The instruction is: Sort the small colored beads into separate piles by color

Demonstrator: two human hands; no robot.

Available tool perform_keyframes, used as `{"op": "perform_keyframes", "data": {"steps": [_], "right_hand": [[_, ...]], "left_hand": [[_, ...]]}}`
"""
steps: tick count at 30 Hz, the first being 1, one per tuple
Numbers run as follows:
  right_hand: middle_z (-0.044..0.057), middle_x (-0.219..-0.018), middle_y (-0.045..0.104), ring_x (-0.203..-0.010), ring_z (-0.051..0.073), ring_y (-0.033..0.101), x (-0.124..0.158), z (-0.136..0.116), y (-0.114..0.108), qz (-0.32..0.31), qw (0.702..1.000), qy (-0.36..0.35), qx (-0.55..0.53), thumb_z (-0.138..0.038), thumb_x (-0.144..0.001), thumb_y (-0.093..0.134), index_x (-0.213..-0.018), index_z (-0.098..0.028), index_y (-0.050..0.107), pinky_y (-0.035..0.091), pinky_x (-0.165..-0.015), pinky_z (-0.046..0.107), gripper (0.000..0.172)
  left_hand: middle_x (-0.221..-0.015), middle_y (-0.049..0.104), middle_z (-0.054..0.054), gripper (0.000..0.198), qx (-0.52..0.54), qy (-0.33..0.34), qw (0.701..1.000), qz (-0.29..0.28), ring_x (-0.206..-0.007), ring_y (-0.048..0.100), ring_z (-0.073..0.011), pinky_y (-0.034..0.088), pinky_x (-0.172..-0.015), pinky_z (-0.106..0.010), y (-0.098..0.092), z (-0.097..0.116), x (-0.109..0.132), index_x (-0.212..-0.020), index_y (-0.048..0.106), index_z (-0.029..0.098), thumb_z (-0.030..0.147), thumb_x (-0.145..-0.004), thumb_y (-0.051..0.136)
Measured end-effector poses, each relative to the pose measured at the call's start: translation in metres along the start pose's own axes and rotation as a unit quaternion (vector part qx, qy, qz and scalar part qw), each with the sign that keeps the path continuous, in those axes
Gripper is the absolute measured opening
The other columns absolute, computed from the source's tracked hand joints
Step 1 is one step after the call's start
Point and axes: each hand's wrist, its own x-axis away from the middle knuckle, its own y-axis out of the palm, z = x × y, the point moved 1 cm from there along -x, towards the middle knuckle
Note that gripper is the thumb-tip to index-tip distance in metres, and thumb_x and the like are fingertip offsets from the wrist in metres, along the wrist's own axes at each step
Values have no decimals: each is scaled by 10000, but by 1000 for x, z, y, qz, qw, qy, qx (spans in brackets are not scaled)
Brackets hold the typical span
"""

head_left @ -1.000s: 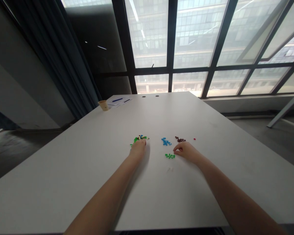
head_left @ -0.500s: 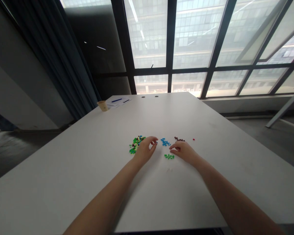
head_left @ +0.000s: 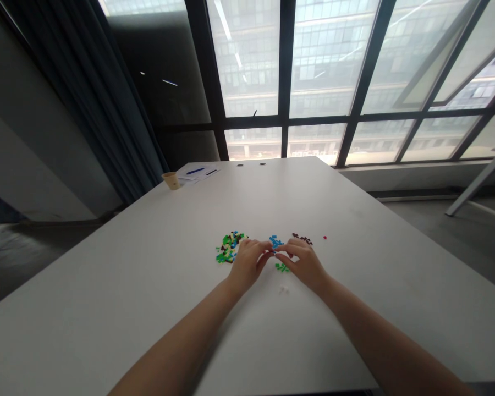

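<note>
My left hand and my right hand meet at the fingertips above the white table. Between the fingertips sits a tiny plastic brick, too small to make out well. Left of my left hand lies a mixed pile of small green, blue, black and yellow bricks. Blue bricks lie just beyond my fingertips, and green bricks are partly hidden under my right fingers. Farther right are dark brown bricks and one red brick. Pale pieces lie nearer me.
A paper cup and papers with a blue pen stand at the table's far left corner. Two dark round holes mark the far edge. Tall windows lie beyond, a dark curtain hangs left, and the table's edges drop to the floor.
My hands have moved toward each other, and their fingertips now meet. My left hand has moved right of the mixed pile, leaving more of it in view.
</note>
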Motion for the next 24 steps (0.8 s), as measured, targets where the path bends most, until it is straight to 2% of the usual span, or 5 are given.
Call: {"op": "perform_keyframes", "data": {"steps": [5, 9, 13, 18, 24], "right_hand": [[12, -620, 567, -627, 122, 510, 1, 0, 1, -3, 1000, -3, 7, -276, -799, 536, -781, -191, 668, 393, -659, 258, 157], [15, -630, 582, -650, 125, 517, 1, -1, -2, 10, 999, -21, 30, -255, -807, 526, -770, -191, 663, 387, -686, 266, 155], [16, -634, 589, -651, 126, 513, -1, -2, -11, 45, 996, -47, 61, -247, -803, 537, -774, -196, 664, 378, -695, 276, 139], [12, -628, 584, -621, 117, 501, -3, -5, -22, 95, 991, -78, 60, -241, -798, 547, -786, -205, 668, 381, -661, 272, 126], [6, -611, 575, -602, 116, 489, -3, -7, -29, 137, 985, -91, 54, -218, -776, 575, -773, -215, 670, 385, -653, 284, 95]], "left_hand": [[-813, 629, -27, 181, -2, -57, 998, -34, -788, 547, -141, 368, -814, -307, -1, 3, 0, -914, 556, 212, 332, -835, 446], [-861, 625, -33, 232, -21, -86, 994, -63, -808, 547, -149, 366, -826, -316, 0, 0, -1, -981, 525, 203, 359, -825, 452], [-917, 601, -46, 179, -105, -125, 979, -119, -880, 531, -166, 372, -807, -306, 2, -12, -2, -969, 527, 194, 262, -829, 439], [-976, 564, -84, 155, -229, -207, 928, -207, -925, 510, -201, 375, -798, -322, 3, -35, 2, -883, 571, 164, 172, -786, 450], [-906, 597, -99, 197, -207, -224, 923, -233, -859, 529, -191, 382, -769, -298, 3, -49, 6, -798, 580, 141, 103, -771, 389]]}}
